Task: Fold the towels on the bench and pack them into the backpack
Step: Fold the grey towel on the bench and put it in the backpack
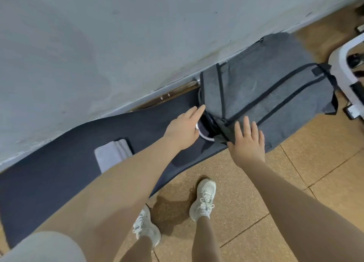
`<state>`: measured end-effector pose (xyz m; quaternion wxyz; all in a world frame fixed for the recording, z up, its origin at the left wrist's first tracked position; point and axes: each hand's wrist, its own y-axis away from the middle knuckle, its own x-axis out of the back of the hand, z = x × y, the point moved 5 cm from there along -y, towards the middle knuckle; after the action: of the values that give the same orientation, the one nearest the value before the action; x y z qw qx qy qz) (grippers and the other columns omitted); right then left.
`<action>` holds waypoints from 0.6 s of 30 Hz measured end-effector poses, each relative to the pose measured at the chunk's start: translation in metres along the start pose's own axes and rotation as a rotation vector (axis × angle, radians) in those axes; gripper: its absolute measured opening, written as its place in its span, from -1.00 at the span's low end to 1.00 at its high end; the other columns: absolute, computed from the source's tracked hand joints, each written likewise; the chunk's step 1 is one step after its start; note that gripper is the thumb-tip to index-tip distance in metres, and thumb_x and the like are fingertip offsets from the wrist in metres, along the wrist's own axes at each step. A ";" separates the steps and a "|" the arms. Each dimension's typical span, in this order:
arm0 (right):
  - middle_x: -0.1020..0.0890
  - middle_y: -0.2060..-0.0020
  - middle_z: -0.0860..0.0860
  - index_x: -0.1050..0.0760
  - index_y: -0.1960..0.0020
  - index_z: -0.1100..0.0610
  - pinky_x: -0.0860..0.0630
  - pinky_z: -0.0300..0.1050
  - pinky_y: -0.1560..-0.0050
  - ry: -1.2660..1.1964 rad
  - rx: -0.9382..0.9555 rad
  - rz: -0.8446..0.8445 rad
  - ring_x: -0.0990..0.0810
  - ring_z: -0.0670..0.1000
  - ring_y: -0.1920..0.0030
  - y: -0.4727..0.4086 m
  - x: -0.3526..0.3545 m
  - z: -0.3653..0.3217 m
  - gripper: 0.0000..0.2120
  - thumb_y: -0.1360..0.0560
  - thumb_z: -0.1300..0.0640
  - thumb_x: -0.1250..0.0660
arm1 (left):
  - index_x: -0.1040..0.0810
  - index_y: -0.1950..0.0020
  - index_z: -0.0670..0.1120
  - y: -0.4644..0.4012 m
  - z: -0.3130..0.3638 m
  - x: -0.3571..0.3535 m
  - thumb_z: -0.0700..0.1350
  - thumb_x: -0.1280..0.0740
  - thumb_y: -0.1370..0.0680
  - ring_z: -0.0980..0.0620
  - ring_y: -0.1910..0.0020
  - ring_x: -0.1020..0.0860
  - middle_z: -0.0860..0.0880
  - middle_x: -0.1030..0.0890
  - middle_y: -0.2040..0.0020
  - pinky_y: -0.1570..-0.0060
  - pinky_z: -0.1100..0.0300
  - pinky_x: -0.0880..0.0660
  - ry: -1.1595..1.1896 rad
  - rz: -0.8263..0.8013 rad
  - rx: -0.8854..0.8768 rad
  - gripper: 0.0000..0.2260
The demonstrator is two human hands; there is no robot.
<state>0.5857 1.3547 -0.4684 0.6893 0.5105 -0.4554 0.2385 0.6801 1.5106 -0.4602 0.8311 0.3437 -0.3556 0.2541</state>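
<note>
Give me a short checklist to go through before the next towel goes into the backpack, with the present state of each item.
1. Backpack lies on the bench: ok.
2. Opening faces the person, dark gap visible at the near end: ok.
3. Right hand rests flat on the backpack with straight fingers, steadying it: ok.
4. Left hand is free for the next towel: cannot tell; it is at the opening, and something pale shows under it.
5. Folded towel lies ready on the bench, left of the backpack: ok.
6. Room left inside the backpack: cannot tell.

No readable text or labels.
</note>
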 end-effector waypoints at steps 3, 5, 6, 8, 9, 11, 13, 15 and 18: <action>0.26 -0.51 0.09 0.24 -0.52 -0.01 0.18 0.15 -0.49 0.035 0.050 -0.093 0.21 0.18 -0.51 -0.020 -0.020 0.029 -0.26 -0.54 -0.21 -0.11 | 0.08 -0.53 0.01 -0.037 0.024 -0.029 -0.17 -0.16 -0.58 -0.13 -0.47 -0.09 -0.09 0.05 -0.54 -0.33 0.03 -0.27 -0.077 0.024 0.016 -0.41; 0.32 -0.49 0.09 0.35 -0.49 -0.06 0.22 0.18 -0.47 0.074 0.103 -0.100 0.24 0.21 -0.50 -0.032 -0.028 0.043 -0.13 -0.49 -0.21 -0.21 | 0.09 -0.53 0.02 -0.057 0.036 -0.042 -0.20 -0.16 -0.57 -0.13 -0.48 -0.04 -0.12 0.09 -0.54 -0.40 0.02 -0.13 -0.267 0.022 -0.041 -0.38; 0.33 -0.49 0.10 0.38 -0.48 -0.08 0.23 0.20 -0.47 0.077 0.127 -0.076 0.25 0.23 -0.50 -0.037 -0.032 0.049 -0.10 -0.49 -0.16 -0.25 | 0.10 -0.52 0.03 -0.064 0.039 -0.046 -0.20 -0.17 -0.56 -0.13 -0.48 -0.02 -0.13 0.12 -0.54 -0.42 0.01 -0.08 -0.353 0.018 -0.057 -0.37; 0.27 -0.51 0.13 0.30 -0.50 -0.08 0.23 0.22 -0.45 0.070 0.189 -0.005 0.19 0.28 -0.50 -0.046 -0.036 0.056 -0.15 -0.50 -0.02 -0.28 | 0.12 -0.52 0.05 -0.078 0.039 -0.052 -0.16 -0.21 -0.54 -0.16 -0.49 0.01 -0.12 0.18 -0.54 -0.44 -0.01 0.01 -0.503 0.003 -0.082 -0.33; 0.19 -0.52 0.15 0.18 -0.52 -0.06 0.20 0.23 -0.45 0.055 0.222 0.021 0.13 0.31 -0.50 -0.048 -0.036 0.058 -0.21 -0.50 0.04 -0.29 | 0.12 -0.52 0.06 -0.084 0.038 -0.055 -0.13 -0.23 -0.53 -0.17 -0.49 0.03 -0.11 0.20 -0.54 -0.45 -0.04 0.06 -0.545 -0.012 -0.094 -0.32; 0.02 -0.52 0.19 -0.14 -0.47 0.00 0.14 0.28 -0.44 0.038 0.280 0.037 0.02 0.35 -0.48 -0.051 -0.034 0.060 -0.41 -0.51 0.15 -0.28 | 0.01 -0.52 0.05 -0.093 0.043 -0.059 -0.09 -0.33 -0.49 -0.18 -0.50 -0.03 -0.11 0.08 -0.55 -0.45 -0.09 0.04 -0.622 -0.042 -0.162 -0.29; -0.02 -0.52 0.17 -0.29 -0.33 0.04 0.19 0.28 -0.45 0.021 0.334 -0.011 0.01 0.33 -0.49 -0.050 -0.027 0.062 -0.65 -0.56 0.17 -0.19 | -0.30 -0.43 0.00 -0.098 0.056 -0.058 -0.08 -0.50 -0.32 -0.24 -0.39 -0.32 -0.14 -0.29 -0.46 -0.37 -0.14 -0.21 -0.706 -0.034 -0.244 -0.27; -0.05 -0.52 0.10 -0.30 -0.29 0.06 0.25 0.24 -0.45 -0.072 0.355 -0.074 0.00 0.26 -0.50 -0.051 -0.017 0.070 -0.74 -0.60 0.13 -0.09 | -0.49 -0.30 -0.04 -0.102 0.064 -0.052 -0.10 -0.57 -0.20 -0.25 -0.26 -0.46 -0.14 -0.48 -0.33 -0.26 -0.17 -0.35 -0.792 -0.047 -0.262 -0.32; -0.43 -0.35 0.09 -0.40 -0.13 0.10 -0.04 0.11 -0.41 -0.430 0.351 -0.107 -0.34 0.15 -0.36 -0.054 0.012 0.087 -0.84 -0.60 0.13 -0.11 | -0.59 -0.11 -0.06 -0.106 0.084 -0.031 -0.17 -0.58 -0.17 -0.26 -0.23 -0.49 -0.14 -0.53 -0.27 -0.22 -0.18 -0.38 -0.793 -0.030 -0.298 -0.48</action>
<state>0.6013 1.2532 -0.4786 0.4895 0.6841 -0.5156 0.1631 0.6970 1.3746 -0.4829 0.6743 0.2961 -0.6756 0.0361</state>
